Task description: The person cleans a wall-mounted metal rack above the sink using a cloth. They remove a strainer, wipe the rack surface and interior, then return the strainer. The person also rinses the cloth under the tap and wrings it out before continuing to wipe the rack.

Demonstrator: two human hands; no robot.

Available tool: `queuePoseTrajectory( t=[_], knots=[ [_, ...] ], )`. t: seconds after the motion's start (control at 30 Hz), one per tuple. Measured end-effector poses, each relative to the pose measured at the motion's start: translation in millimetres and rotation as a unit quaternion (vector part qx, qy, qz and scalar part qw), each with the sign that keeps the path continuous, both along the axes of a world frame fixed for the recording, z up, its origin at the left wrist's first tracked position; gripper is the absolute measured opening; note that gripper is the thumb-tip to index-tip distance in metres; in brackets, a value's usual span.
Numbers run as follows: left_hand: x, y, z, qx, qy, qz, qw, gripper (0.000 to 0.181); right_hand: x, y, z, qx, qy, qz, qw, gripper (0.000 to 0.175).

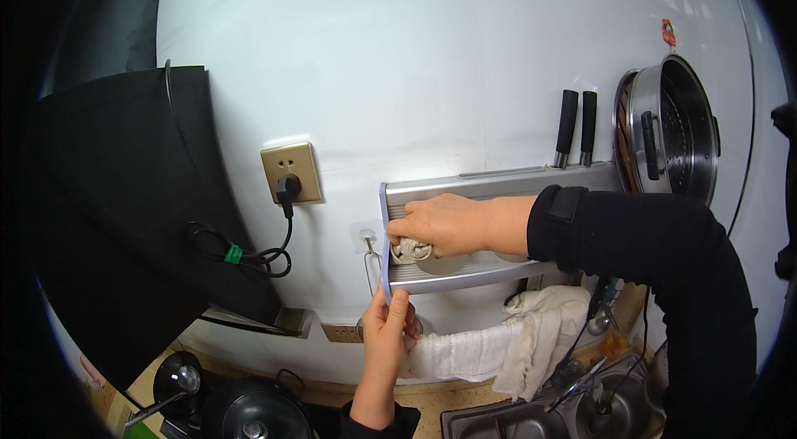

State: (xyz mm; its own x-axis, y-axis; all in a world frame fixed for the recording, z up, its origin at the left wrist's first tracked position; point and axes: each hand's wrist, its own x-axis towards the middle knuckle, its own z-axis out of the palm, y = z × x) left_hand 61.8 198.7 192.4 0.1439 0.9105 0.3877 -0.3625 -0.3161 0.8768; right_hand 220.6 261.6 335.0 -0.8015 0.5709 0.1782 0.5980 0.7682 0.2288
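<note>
My right hand (445,224) reaches across a silver metal wall shelf (473,190) to its left end. Its fingers close on a beige bundle (411,250) that looks like rolled cloth or cord, partly hidden under the hand. Pale round lids or discs (443,264) lie on the shelf beside it, half covered by my wrist. Below, my left hand (391,320) grips the lower corner of the shelf's lilac end panel (384,233), thumb in front. White and cream towels (467,353) hang under the shelf, just right of my left hand.
Two black-handled knives (565,127) stand in the shelf's back slot. A steel steamer pot (685,121) rests at its right end. A plugged socket (291,171) and black range hood (137,202) are left. Below are a black lidded pan (255,408) and a sink (517,423).
</note>
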Motion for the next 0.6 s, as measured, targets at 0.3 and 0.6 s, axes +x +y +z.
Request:
queuePoseTrajectory(
  t=[0.3,0.6],
  knots=[
    [0,1,0,-0.005,-0.011,-0.012,1.0,0.033,-3,-9,19,-0.105,-0.082,-0.126,0.983,0.054],
    [0,0,0,-0.011,-0.02,-0.011,1.0,0.031,45,-34,15,-0.123,-0.03,-0.206,0.97,0.051]
  ],
)
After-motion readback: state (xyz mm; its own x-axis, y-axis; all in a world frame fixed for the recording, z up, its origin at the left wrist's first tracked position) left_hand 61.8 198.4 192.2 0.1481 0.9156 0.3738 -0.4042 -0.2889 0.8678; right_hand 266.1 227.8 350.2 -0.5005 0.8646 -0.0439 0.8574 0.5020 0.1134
